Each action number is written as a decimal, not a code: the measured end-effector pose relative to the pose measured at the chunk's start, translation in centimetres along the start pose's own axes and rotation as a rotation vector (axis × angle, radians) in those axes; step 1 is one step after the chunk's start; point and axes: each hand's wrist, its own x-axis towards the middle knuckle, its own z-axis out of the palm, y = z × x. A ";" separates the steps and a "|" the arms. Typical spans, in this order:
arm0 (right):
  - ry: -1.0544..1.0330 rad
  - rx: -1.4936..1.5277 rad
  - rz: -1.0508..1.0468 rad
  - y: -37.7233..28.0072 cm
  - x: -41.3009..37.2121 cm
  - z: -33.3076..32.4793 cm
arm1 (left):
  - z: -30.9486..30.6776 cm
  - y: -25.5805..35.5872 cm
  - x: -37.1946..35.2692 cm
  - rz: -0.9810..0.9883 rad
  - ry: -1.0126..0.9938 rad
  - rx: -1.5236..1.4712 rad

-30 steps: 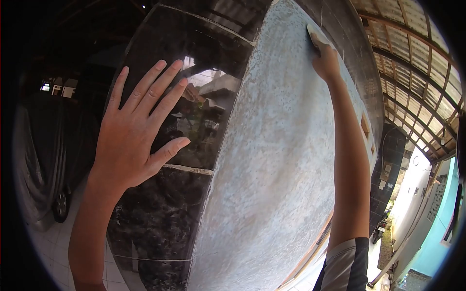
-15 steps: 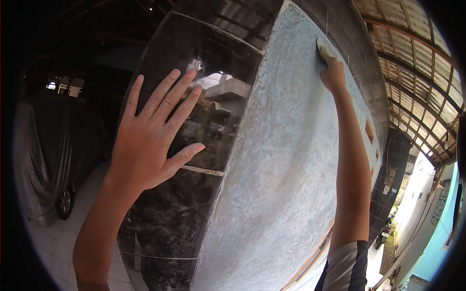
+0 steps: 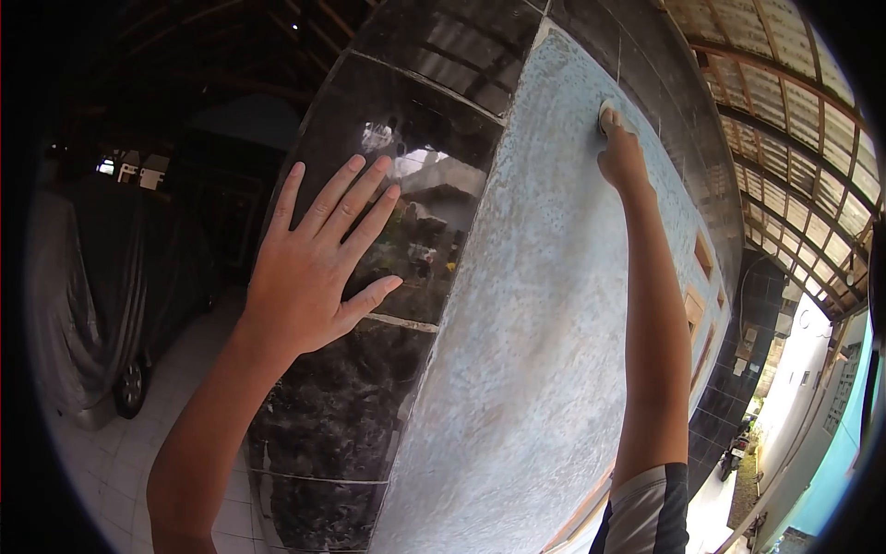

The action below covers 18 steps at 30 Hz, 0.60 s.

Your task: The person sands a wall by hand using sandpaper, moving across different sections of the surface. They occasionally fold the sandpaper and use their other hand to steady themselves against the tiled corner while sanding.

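Note:
My left hand lies flat with fingers spread against the glossy black tiles left of a painted panel of wall. The pale blue wall surface looks worn and patchy, with grey streaks. High on this surface, near its right edge, my right hand is closed around a small pale flat piece. That piece is pressed to the wall and mostly covered by my fingers, so its kind cannot be made out.
A covered car stands on white floor tiles at the left. Wood-framed openings break the wall at the right. Overhead is a corrugated roof on beams. A motorbike is parked in the far right passage.
My right hand has slid a little downward on the blue wall with the pale piece. My left hand keeps its spread pose on the tiles, while the view has shifted slightly.

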 end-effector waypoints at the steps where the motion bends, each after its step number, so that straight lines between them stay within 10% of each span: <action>1: 0.000 -0.001 -0.051 -0.5 -0.5 -0.3 | 0.0 -0.1 0.0 0.004 -0.002 0.001; 18: 0.067 0.020 -0.134 -1.8 -3.2 -0.2 | -0.7 1.1 -1.4 -0.067 0.015 0.013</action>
